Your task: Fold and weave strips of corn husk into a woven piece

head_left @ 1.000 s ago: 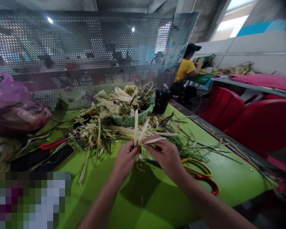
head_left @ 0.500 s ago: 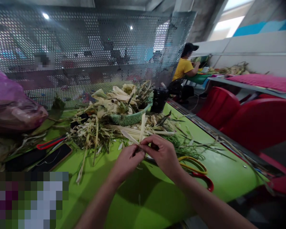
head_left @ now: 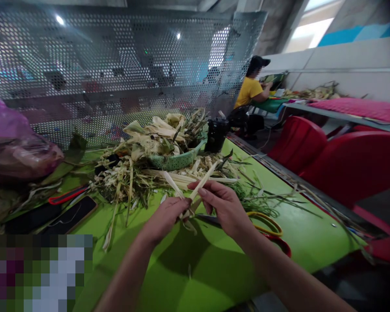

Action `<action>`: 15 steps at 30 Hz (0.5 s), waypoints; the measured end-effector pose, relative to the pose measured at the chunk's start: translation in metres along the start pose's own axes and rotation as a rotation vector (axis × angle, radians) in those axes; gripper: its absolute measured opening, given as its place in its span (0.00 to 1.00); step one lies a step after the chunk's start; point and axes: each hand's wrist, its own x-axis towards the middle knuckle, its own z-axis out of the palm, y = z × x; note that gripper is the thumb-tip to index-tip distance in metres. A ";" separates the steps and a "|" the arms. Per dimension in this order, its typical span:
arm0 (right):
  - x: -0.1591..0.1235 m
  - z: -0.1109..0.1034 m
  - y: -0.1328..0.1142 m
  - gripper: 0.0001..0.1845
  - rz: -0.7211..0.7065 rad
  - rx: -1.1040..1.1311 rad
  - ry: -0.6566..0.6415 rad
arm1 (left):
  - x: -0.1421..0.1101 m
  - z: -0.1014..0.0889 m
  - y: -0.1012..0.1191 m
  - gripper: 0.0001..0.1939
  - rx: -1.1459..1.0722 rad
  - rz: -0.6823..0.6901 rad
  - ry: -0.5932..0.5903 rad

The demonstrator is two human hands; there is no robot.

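Above the green table, my left hand (head_left: 169,214) pinches pale, flat leaf strips that look like corn husk where they cross. One husk strip (head_left: 171,182) points up and left from its fingertips, and short curled ends hang below. My right hand (head_left: 225,206) has its thumb and fingers closed on a longer husk strip (head_left: 209,174) that slants up to the right. Partly beneath the right hand lies a pair of scissors (head_left: 268,222) with a yellow and a red handle loop. The fingers hide how the strips are joined.
A green basket (head_left: 178,161) heaped with dried husks stands behind the hands, with loose scraps around it. Beside it is a dark cup (head_left: 217,134). To the left are a phone (head_left: 69,214), a red-and-black cutter (head_left: 66,196) and a purple bag (head_left: 16,143). A person (head_left: 250,89) sits beyond.
My hands have moved slightly apart. The longer strip has tipped from nearly upright to leaning right, with my right thumb higher along it. Curled ends now show below my left fingers.
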 end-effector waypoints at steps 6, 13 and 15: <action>-0.004 0.001 -0.002 0.08 -0.024 0.180 -0.055 | 0.003 -0.003 -0.006 0.15 -0.097 -0.141 0.009; -0.004 -0.003 -0.001 0.11 -0.042 -0.048 -0.099 | 0.005 -0.006 -0.012 0.15 -0.141 -0.106 -0.001; -0.003 -0.004 -0.002 0.12 -0.121 -0.237 -0.138 | 0.005 -0.006 -0.013 0.16 -0.167 -0.091 0.009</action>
